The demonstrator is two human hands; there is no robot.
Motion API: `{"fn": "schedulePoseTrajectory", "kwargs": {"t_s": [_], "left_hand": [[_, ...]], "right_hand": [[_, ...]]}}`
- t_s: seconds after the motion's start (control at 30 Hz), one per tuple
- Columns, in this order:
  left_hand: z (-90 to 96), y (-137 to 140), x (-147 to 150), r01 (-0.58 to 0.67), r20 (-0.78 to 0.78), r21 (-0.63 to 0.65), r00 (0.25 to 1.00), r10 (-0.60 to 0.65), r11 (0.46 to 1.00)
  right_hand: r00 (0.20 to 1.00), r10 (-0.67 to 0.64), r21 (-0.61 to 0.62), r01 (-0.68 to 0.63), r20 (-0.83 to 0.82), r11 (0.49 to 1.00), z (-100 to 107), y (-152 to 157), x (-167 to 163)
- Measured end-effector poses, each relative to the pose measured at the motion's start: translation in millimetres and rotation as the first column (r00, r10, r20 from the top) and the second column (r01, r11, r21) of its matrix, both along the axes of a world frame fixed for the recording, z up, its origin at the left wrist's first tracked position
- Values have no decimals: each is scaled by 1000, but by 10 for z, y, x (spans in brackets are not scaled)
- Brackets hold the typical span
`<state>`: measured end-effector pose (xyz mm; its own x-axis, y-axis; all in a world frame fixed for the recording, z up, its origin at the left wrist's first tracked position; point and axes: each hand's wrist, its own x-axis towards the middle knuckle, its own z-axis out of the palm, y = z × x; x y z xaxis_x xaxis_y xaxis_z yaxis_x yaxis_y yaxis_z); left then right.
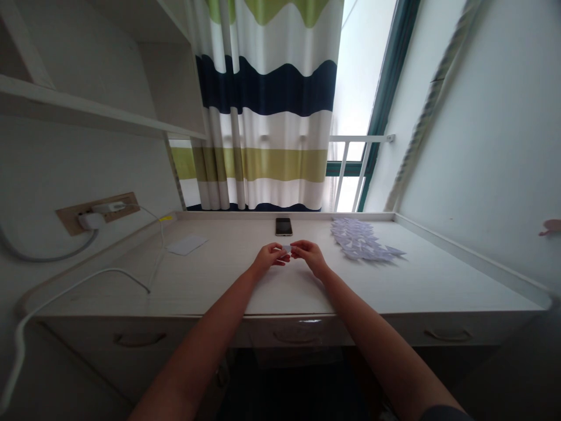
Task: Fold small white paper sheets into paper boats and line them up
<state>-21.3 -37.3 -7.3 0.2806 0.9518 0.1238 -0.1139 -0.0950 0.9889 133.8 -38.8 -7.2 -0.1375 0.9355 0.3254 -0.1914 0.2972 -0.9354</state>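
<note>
A small piece of folded white paper is held up just above the desk, between my two hands. My left hand pinches its left side, and my right hand grips its right side with thumb and fingers. Part of the paper is hidden behind the fingertips. To the right of my hands lies a spread of many pointed, folded white paper pieces, overlapping in rows. Off to the left, flat white paper rests on the desk.
A dark phone lies behind my hands. White cables run across the desk's left side from a wall socket. A raised rim borders the desk. A striped curtain hangs behind; a shelf juts out at upper left.
</note>
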Motion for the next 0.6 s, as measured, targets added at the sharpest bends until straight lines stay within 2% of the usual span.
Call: {"fn": "schedulePoseTrajectory", "kwargs": {"t_s": [0.2, 0.4, 0.6], "left_hand": [[23, -24, -29, 66, -26, -14, 997, -67, 998], [19, -55, -4, 86, 5, -51, 996, -86, 995], [10, -58, 37, 62, -50, 12, 997, -61, 998]], "right_hand": [[997, 75, 36, -75, 1, 997, 27, -42, -24], [998, 60, 67, -61, 16, 996, 14, -23, -33], [999, -21, 72, 18, 38, 997, 5, -2, -18]]}}
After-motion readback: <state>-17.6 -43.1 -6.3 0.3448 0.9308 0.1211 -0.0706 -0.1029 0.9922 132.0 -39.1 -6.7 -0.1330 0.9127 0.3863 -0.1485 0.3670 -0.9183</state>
